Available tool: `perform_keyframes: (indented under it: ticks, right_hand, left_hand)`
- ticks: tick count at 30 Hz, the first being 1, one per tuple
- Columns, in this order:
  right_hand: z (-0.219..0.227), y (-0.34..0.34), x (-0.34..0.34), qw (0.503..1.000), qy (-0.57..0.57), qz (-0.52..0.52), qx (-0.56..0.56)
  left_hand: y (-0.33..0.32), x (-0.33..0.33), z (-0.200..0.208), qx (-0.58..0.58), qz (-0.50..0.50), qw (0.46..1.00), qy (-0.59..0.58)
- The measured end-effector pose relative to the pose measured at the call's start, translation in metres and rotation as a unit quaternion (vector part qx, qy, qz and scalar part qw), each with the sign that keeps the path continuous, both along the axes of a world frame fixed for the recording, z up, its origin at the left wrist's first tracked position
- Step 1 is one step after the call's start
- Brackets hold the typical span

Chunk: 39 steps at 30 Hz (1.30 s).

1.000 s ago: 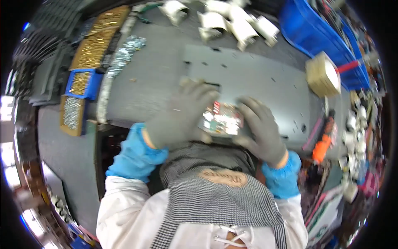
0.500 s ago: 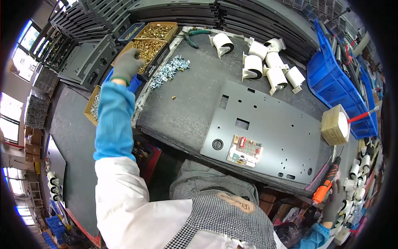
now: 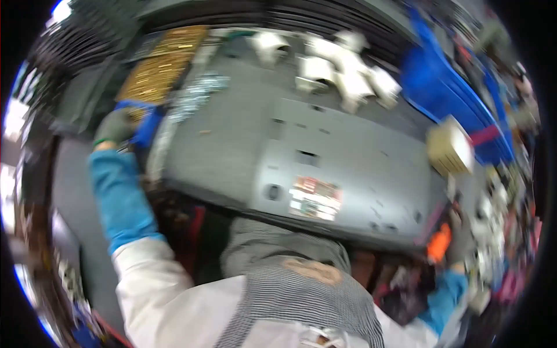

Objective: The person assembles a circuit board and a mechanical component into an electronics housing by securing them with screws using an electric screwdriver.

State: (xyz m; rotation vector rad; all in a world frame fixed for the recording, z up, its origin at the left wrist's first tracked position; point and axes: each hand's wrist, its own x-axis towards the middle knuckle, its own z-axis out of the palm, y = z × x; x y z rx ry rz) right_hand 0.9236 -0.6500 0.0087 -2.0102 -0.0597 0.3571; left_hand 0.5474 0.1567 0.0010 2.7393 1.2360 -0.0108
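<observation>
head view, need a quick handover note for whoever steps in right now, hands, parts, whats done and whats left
Left hand: gloved, stretched out to the small blue bin at the left edge of the bench, beside the trays of brass parts. The frame is blurred, so whether it grips anything cannot be told.
Right hand: low at the right bench edge, at the orange-handled tool; grip unclear.
Grey metal panel: lies flat on the bench, small circuit board sitting on its near edge, neither hand on it.
Done: board placed on the panel.
Left: no fasteners can be seen on the board; check it.

White rolls point(image 3: 342, 72), blue bin point(image 3: 441, 93)
</observation>
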Motion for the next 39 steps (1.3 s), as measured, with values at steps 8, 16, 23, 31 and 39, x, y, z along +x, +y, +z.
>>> perform_keyframes:
  ticks: [8, 16, 23, 31, 39]
  right_hand:
    - [0.005, -0.004, 0.035, 0.687, -0.463, 0.334, -0.450]
    - [-0.003, -0.017, 0.035, 0.755, -0.471, 0.291, -0.353]
    - [-0.009, 0.006, 0.045, 0.664, -0.489, 0.348, -0.447]
    - [0.019, 0.009, 0.032, 0.754, -0.572, 0.237, -0.218]
    - [0.065, 0.101, -0.073, 0.822, -0.358, -0.027, 0.442]
  left_hand:
    - [0.138, -0.096, -0.076, -0.151, 0.068, 0.982, -0.095]
    - [0.118, -0.079, -0.071, -0.088, 0.164, 0.966, -0.181]
    - [0.047, -0.045, -0.045, -0.093, 0.195, 0.883, -0.417]
    - [-0.199, 0.030, -0.001, -0.370, 0.088, 0.648, -0.661]
    - [-0.433, 0.135, -0.009, -0.799, -0.064, 0.505, -0.319]
